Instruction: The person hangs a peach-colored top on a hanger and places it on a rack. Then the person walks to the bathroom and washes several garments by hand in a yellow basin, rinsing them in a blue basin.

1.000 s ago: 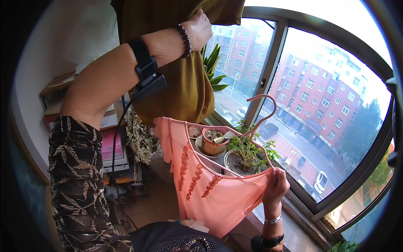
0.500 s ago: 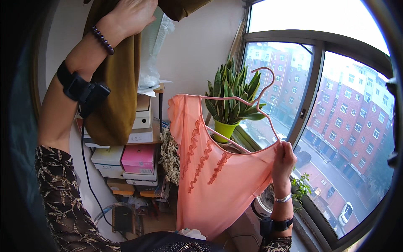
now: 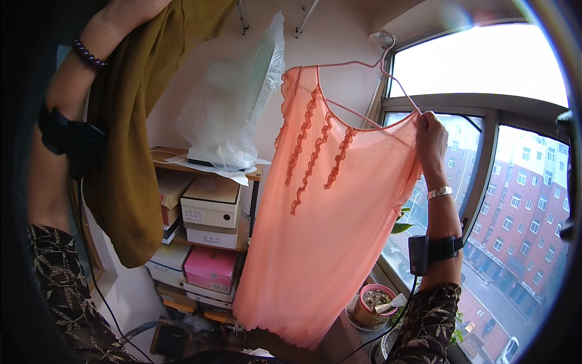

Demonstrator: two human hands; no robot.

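My right hand [image 3: 431, 138] is closed round the shoulder of a sheer salmon-pink sleeveless blouse [image 3: 327, 236], at the end of the pink clothes hanger [image 3: 351, 63] inside it. The blouse hangs full length in front of me, with three wavy ruffle strips down its chest and a frilled armhole. At the top left, my left hand [image 3: 134, 11] is raised against a long olive-brown cloth garment [image 3: 124, 164]. Its fingers run out of the picture, so their grip is hidden. The olive garment drapes down beside my left forearm.
Behind the blouse, a shelf unit [image 3: 167, 159] holds stacked shoe boxes [image 3: 211, 203] and a plastic-wrapped appliance [image 3: 230, 115]. Potted plants [image 3: 373, 303] line the sill at lower right, beneath a large window [image 3: 479, 164]. Metal rods [image 3: 307, 17] show at the top. Black cables hang from both wrist straps.
My right hand has lifted the blouse and hanger higher, so the whole garment shows. The view has tilted upward. My left hand and the olive garment appear farther left.
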